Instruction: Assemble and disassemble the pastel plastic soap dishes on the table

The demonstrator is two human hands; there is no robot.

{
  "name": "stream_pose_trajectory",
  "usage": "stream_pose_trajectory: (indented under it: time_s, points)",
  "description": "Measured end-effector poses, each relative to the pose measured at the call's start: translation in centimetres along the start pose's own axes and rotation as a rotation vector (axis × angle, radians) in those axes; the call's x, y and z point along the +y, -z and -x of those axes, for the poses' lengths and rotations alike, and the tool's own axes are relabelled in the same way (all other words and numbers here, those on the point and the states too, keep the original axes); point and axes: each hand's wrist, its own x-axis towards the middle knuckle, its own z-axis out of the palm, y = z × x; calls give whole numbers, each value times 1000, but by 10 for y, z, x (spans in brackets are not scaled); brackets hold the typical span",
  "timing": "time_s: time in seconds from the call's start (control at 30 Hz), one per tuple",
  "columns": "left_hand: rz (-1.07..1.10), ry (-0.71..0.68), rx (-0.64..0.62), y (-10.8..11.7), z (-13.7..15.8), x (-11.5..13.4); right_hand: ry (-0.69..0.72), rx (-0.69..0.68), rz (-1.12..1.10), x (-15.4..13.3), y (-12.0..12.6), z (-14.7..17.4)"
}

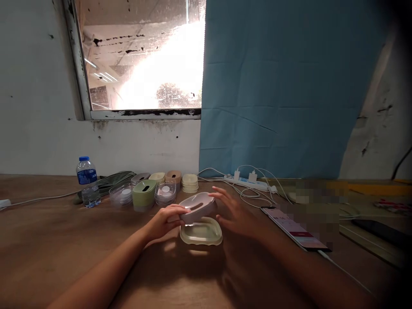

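My left hand pinches the left end of a pinkish-grey oval plastic piece with a long slot in it, which looks like a soap dish insert or a lid. The piece is tilted and held above a pale yellow-green shallow plastic tray on the table. At the piece's right end, my right hand has its fingers stretched and its thumb apart. Its fingertips are close to the rim; whether they touch it I cannot tell.
Behind stand stacked green slotted pieces, clear plastic trays and cream trays. A water bottle is at the left. On the right lie a phone with a cable and a white power strip with tangled cords.
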Motion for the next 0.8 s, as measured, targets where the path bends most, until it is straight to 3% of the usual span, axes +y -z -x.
stream_pose_trajectory:
  time_s: [0.17,0.27,0.57,0.8]
  points:
    - [10,-26,-210,0,9,-10,-37,-230,-31,-1,-10,15]
    - [-3,-14,-284,0,9,-10,-20,-291,-34,-3,-8,16]
    - [-41,2,-233,-11,6,-8,-32,-371,-167,11,-12,16]
    - [-102,-74,-276,-11,3,0,-7,-416,-234,17,-19,17]
